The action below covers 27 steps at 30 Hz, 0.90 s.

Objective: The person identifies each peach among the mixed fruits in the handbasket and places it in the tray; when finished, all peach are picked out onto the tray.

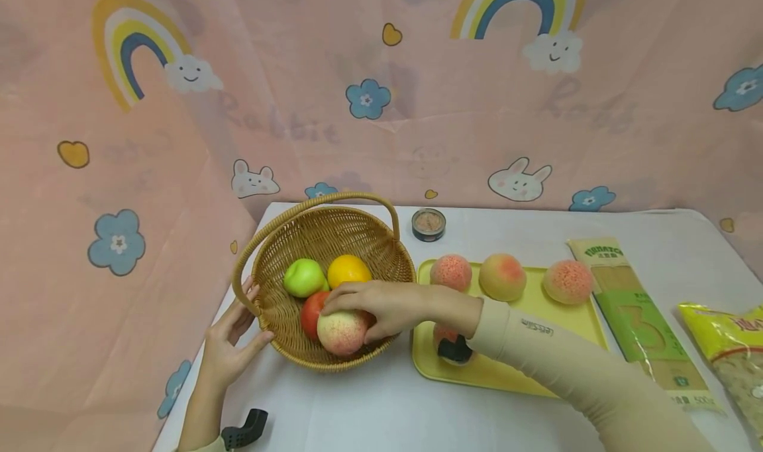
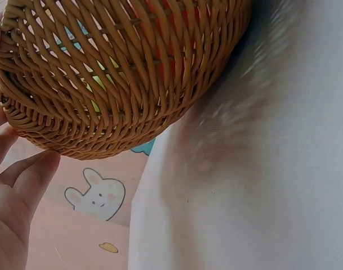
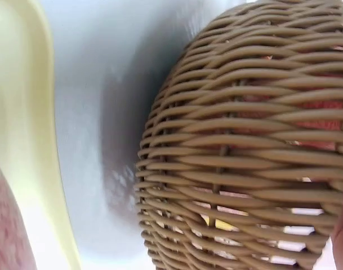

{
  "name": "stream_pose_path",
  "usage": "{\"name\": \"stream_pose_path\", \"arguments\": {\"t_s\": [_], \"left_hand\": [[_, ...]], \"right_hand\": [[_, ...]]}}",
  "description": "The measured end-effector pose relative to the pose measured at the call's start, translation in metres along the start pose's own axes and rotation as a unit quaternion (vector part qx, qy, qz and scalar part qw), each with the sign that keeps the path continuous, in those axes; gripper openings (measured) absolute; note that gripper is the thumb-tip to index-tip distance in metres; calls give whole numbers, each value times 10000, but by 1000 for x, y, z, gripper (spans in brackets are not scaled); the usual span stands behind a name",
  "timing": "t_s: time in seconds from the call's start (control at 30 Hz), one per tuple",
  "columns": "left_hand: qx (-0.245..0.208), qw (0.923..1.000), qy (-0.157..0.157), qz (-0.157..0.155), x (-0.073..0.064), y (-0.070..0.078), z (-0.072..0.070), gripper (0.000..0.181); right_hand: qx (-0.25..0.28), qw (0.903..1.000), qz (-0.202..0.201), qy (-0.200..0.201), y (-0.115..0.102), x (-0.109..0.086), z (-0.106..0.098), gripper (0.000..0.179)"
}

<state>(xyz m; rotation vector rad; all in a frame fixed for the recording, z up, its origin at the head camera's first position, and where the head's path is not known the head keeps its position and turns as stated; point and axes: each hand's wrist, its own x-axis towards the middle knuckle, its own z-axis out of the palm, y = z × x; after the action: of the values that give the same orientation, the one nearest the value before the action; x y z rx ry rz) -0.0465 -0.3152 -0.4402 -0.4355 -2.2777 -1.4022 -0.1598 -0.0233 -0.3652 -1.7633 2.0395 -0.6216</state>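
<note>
A wicker basket (image 1: 316, 230) with an arched handle stands on the left part of the table. My left hand (image 1: 229, 349) grips its left rim by the handle's base, thumb on the near side; in the left wrist view the thumb (image 2: 39, 174) presses the woven edge. Inside the basket, my right hand (image 1: 381, 306) holds a pale pink-and-cream peach (image 1: 341, 334), fingers over its top and thumb at its right side. A red fruit (image 1: 311, 311), partly covered by that peach, a green apple (image 1: 304, 278) and an orange (image 1: 347, 270) lie in the basket too.
Right of the basket, a yellow tray (image 1: 430, 367) bears several peaches (image 1: 503, 277), one partly hidden under my right forearm. A small open tin (image 1: 428, 224) stands behind. Farther right lie a green-and-tan noodle packet (image 1: 638, 313) and a yellow-topped bag (image 1: 730, 346).
</note>
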Motion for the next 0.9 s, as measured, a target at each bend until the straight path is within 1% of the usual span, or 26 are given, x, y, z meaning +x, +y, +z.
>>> {"name": "stream_pose_path", "arguments": {"t_s": [0.13, 0.23, 0.47, 0.6, 0.73, 0.8, 0.9], "left_hand": [[5, 10000, -11, -23, 0, 0, 0, 80], [12, 10000, -22, 1, 0, -1, 0, 80], [-7, 10000, -42, -48, 0, -1, -1, 80], [-2, 10000, -37, -78, -1, -2, 0, 80], [-24, 10000, -41, -40, -1, -3, 0, 79], [-13, 10000, -42, -43, -1, -3, 0, 79], [20, 10000, -41, -67, 0, -1, -1, 79]], "right_hand": [[98, 9994, 151, 307, 1, -7, -5, 63], [237, 9976, 217, 620, 4, -13, -7, 63], [554, 9874, 293, 1452, 9, -33, -14, 65], [643, 9806, 368, 1812, 12, -47, -17, 65], [913, 9730, 495, 2059, 15, -65, -19, 62], [1164, 9676, 532, 2177, 15, -75, -17, 62], [1670, 9549, 576, 2388, 16, -90, -12, 63]]}}
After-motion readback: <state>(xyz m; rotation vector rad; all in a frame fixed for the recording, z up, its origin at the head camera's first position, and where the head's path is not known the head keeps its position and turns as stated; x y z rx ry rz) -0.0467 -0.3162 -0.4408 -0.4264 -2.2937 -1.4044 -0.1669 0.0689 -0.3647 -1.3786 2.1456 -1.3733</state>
